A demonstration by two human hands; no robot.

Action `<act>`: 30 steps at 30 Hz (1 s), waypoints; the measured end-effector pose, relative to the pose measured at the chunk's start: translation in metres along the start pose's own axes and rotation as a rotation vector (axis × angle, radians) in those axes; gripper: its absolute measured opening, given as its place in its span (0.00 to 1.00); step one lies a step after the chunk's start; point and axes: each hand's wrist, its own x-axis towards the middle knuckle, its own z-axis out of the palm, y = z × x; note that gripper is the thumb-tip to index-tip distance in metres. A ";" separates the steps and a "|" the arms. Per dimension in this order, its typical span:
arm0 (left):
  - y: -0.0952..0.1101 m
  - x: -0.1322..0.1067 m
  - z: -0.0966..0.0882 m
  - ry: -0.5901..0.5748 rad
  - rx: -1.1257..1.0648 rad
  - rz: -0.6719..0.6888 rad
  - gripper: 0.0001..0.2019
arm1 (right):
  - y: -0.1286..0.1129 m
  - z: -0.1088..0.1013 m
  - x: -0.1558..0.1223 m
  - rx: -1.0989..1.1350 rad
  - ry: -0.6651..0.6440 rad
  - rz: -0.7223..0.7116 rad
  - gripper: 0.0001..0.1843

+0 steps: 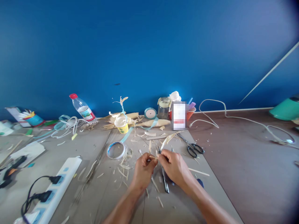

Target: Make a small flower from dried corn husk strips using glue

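In the head view my left hand [145, 169] and my right hand [174, 165] meet over the middle of the work mat, thumbs and forefingers pinched together. Between the fingertips is a small strip of pale dried husk [156, 154]; part of it is hidden by the fingers. A larger curled husk piece [167, 140] shows just beyond the right fingers, and I cannot tell whether it is joined to the strip. Under the hands lies a slim metal tool [165, 183], partly covered. Black-handled scissors [193, 149] rest to the right, and a tape roll [116, 150] lies at the left.
Husk scraps litter the grey mat [102, 199]. Behind stand a yellow cup [122, 126] holding a husk sprig, a glass jar [163, 109] and a water bottle [83, 108]. A power strip [57, 189], thin wires [99, 157] and a white cable [247, 119] lie around.
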 end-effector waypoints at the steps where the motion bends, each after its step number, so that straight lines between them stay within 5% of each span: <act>1: 0.000 0.000 0.000 -0.009 0.002 0.008 0.12 | 0.000 -0.001 0.000 0.015 -0.011 0.007 0.17; 30: 0.005 -0.007 -0.001 -0.150 0.011 0.048 0.13 | 0.003 -0.018 0.002 0.351 -0.253 0.069 0.21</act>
